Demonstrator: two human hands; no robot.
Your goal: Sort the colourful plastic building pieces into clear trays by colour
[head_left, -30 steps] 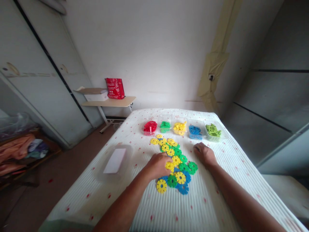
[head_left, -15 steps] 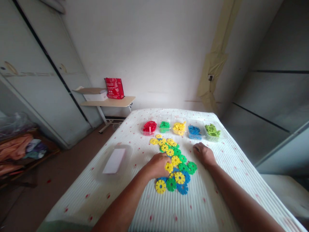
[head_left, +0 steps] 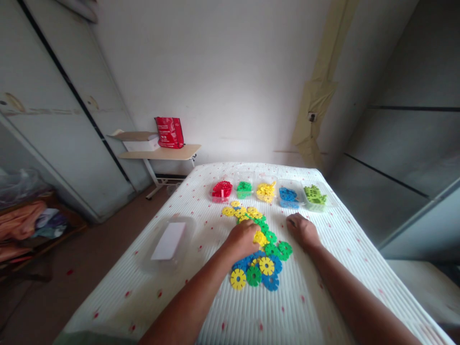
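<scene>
My left hand (head_left: 245, 237) reaches into a pile of notched plastic snowflake discs, its fingers pinched at a yellow snowflake disc (head_left: 260, 238). The hand covers part of the pile. Around it lie green snowflake discs (head_left: 285, 250), blue snowflake discs (head_left: 270, 282) and more yellow ones. My right hand (head_left: 304, 229) rests on the table to the right of the pile, fingers curled closed. A dark spot shows between its thumb and fingers; whether it holds anything is hidden.
Behind the pile stand clear tubs of red (head_left: 222, 190), green (head_left: 245, 189), yellow (head_left: 266, 191), blue (head_left: 288, 196) and light green pieces (head_left: 315, 195). A clear container (head_left: 189, 239) with a white card (head_left: 168, 241) lies left on the quilted cloth (head_left: 201, 306).
My left hand has moved slightly away from me and to the right. The yellow disc formerly at its fingertips no longer shows in its place. The right hand stays put.
</scene>
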